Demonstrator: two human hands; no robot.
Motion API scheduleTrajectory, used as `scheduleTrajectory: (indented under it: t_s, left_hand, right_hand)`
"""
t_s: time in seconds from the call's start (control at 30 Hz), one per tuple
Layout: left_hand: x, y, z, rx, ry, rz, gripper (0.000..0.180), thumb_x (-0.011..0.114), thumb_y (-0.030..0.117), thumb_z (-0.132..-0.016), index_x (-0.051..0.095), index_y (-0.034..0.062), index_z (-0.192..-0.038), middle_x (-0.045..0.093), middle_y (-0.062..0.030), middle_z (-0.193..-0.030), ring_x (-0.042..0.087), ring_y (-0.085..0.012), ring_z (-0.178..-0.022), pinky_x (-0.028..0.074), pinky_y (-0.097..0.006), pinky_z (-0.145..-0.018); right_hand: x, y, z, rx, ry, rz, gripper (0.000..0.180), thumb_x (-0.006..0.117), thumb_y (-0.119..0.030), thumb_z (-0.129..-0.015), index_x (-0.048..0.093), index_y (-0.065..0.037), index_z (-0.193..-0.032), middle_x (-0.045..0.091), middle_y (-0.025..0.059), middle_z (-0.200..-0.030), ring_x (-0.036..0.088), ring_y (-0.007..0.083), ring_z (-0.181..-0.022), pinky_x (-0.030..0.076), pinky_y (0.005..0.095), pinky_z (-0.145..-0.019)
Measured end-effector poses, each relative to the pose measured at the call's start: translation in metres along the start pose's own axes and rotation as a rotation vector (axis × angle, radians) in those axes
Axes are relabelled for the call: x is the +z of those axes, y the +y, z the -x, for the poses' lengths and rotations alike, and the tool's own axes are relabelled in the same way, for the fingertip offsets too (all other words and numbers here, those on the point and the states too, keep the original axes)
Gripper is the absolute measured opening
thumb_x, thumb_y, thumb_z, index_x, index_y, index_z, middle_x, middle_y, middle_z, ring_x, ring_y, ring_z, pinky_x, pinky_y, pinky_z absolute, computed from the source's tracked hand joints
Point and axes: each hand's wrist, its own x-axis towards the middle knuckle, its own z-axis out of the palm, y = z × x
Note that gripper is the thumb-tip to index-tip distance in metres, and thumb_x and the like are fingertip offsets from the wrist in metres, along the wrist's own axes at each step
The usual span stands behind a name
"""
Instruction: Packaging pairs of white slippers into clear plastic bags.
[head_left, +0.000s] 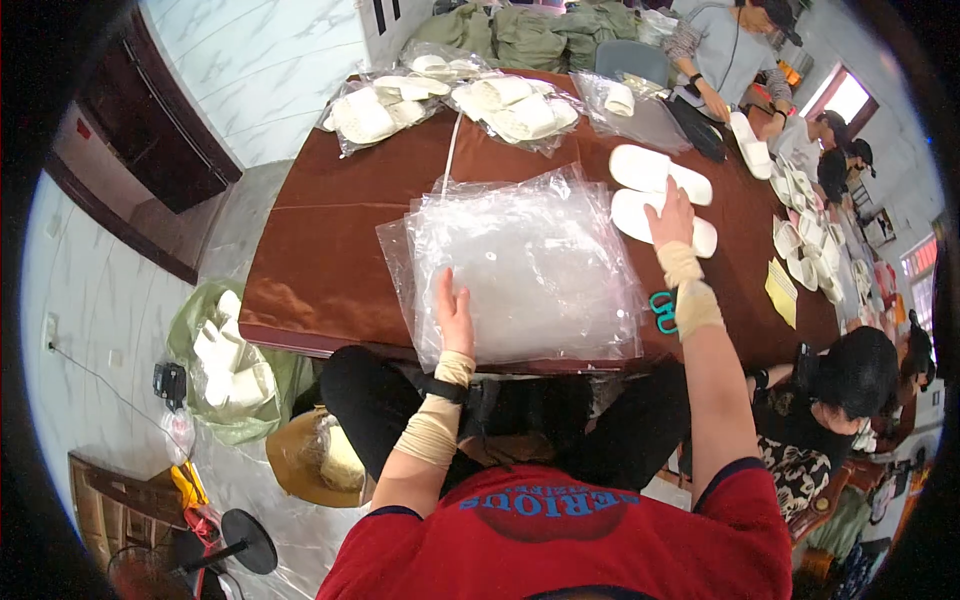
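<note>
Brown table (330, 230), right fingers (684, 203) parted, touching white slippers (638, 166)

The light is bright and rather even, and the window (845, 97) at the upper right appears washed-out. The clear plastic bags (530, 270) give pale glare; the brown bench (315, 245) has a soft sheen. Straight edges bend toward the black, rounded border.
</note>
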Motion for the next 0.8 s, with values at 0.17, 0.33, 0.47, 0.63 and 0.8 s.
scheduleTrajectory:
  t_s: [0.17, 0.33, 0.47, 0.63, 0.8]
  left_hand:
    - [-0.013, -0.013, 0.003, 0.092, 0.001, -0.132, 0.055, 0.050, 0.009, -0.094, 0.031, 0.0060, -0.146, 0.034, -0.0119, -0.149, 0.032, -0.0251, -0.137, 0.025, -0.037, -0.112]
    - [-0.018, 0.029, -0.004, -0.413, 0.042, 0.743, 0.061, 0.047, 0.012, -0.096, 0.019, 0.0139, -0.150, 0.029, -0.0188, -0.149, 0.034, -0.0318, -0.136, 0.033, -0.044, -0.110]
    - [-0.102, 0.044, -0.071, -0.458, -0.144, 0.649, 0.021, 0.051, 0.019, -0.096, 0.056, 0.0008, -0.104, 0.062, -0.0149, -0.109, 0.061, -0.0294, -0.104, 0.049, -0.044, -0.093]
    - [-0.051, 0.144, -0.190, -0.081, -0.101, 0.424, 0.030, 0.051, 0.018, -0.096, 0.050, -0.0044, -0.115, 0.060, -0.0156, -0.107, 0.061, -0.0298, -0.102, 0.050, -0.043, -0.094]
    - [0.084, 0.122, -0.296, -0.177, -0.206, 0.319, 0.044, 0.048, 0.019, -0.098, 0.038, -0.0083, -0.130, 0.055, -0.0206, -0.116, 0.058, -0.0356, -0.105, 0.049, -0.045, -0.097]
  right_hand:
    - [0.004, -0.119, 0.097, -0.474, -0.469, -0.098, 0.060, 0.057, -0.036, -0.088, 0.037, -0.024, -0.143, 0.032, 0.0155, -0.147, 0.031, 0.0371, -0.134, 0.024, 0.0554, -0.109]
    - [0.065, -0.081, 0.147, -0.321, -0.570, -0.112, 0.060, 0.052, -0.039, -0.091, 0.030, -0.031, -0.147, 0.018, 0.0101, -0.155, 0.014, 0.0369, -0.143, 0.012, 0.0647, -0.110]
    - [0.063, -0.089, 0.151, -0.306, -0.648, -0.054, 0.059, 0.046, -0.045, -0.094, 0.027, -0.031, -0.148, 0.017, 0.0086, -0.156, 0.011, 0.0331, -0.144, 0.007, 0.0592, -0.113]
    - [0.064, -0.088, 0.146, -0.307, -0.625, -0.054, 0.058, 0.044, -0.045, -0.094, 0.027, -0.031, -0.148, 0.017, 0.0086, -0.157, 0.011, 0.0330, -0.145, 0.007, 0.0594, -0.113]
    - [0.070, -0.081, 0.149, -0.308, -0.568, -0.034, 0.059, 0.046, -0.045, -0.093, 0.029, -0.030, -0.147, 0.019, 0.0104, -0.156, 0.015, 0.0355, -0.143, 0.011, 0.0609, -0.112]
